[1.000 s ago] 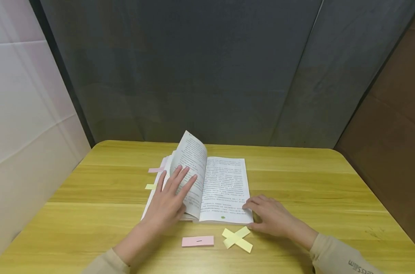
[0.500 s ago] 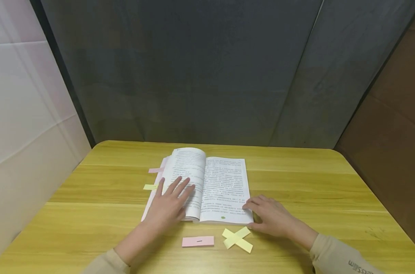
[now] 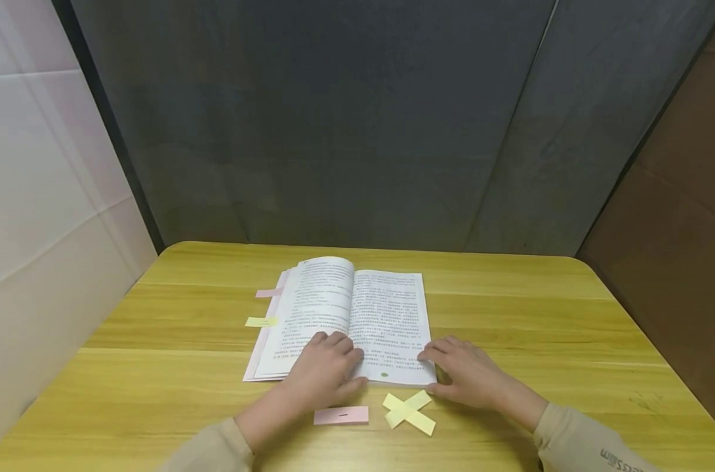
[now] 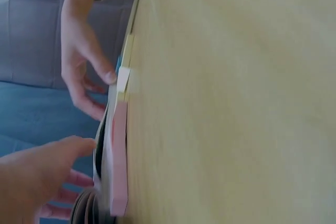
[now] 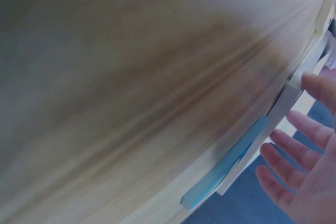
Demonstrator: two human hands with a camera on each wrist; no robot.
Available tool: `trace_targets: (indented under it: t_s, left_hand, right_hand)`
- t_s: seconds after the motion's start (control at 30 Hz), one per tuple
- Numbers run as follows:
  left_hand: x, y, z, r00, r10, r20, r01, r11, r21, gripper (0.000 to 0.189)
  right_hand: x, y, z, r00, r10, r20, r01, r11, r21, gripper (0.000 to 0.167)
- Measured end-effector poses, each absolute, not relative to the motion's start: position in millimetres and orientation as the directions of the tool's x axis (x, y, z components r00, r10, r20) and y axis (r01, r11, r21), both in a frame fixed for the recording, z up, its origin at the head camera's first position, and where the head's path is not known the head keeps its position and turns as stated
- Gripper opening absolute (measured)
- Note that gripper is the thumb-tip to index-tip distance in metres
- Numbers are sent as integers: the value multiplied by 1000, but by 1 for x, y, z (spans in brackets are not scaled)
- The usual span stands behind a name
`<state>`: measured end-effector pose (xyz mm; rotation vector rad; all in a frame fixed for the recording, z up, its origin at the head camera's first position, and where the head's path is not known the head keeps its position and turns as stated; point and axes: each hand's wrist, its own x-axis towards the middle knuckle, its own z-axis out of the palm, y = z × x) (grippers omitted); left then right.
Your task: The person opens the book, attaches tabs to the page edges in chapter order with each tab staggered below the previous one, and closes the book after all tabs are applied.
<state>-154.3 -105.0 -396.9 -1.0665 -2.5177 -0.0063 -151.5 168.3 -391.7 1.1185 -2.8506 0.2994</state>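
Note:
An open book (image 3: 387, 308) with printed white pages lies on the table in the head view. A pink tab (image 3: 267, 294) and a yellow tab (image 3: 261, 322) stick out of its left edge. My left hand (image 3: 328, 370) rests at the bottom of the book by the spine, fingers loosely bent over the lower pages. Thumb and fingers stretch out in the left wrist view. My right hand (image 3: 466, 373) touches the lower right corner, fingertips on the page and thumb by the edge. Its fingers look spread in the right wrist view (image 5: 302, 166), gripping nothing visible.
In front of the book lie a pink sticky-note pad (image 3: 341, 415) with a short dark mark and two crossed yellow strips (image 3: 409, 412). A blue strip (image 5: 226, 163) shows along the book's edge. Dark fabric (image 3: 334, 131) hangs behind the wooden table (image 3: 511, 308).
The raised left page has come down flat onto the left stack. My left hand has moved right and nearer, from the left page to the spine's lower end. The right hand stays put.

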Motion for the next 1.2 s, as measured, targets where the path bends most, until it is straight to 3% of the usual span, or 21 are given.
trace_targets:
  t_s: [0.23, 0.63, 1.2]
  left_hand:
    - [-158, -94, -397, -657, 680, 326, 660, 727, -187, 46]
    - [-163, -103, -393, -697, 640, 322, 686, 727, 40, 49]
    - [-165, -114, -389, -681, 646, 344, 720, 676, 156, 50]
  right_hand:
    - [-152, 169, -392, -732, -667, 140, -681, 716, -150, 46]
    - [-153, 169, -392, -728, -671, 139, -685, 714, -143, 47]
    - [-151, 173, -388, -739, -660, 135, -673, 719, -173, 59]
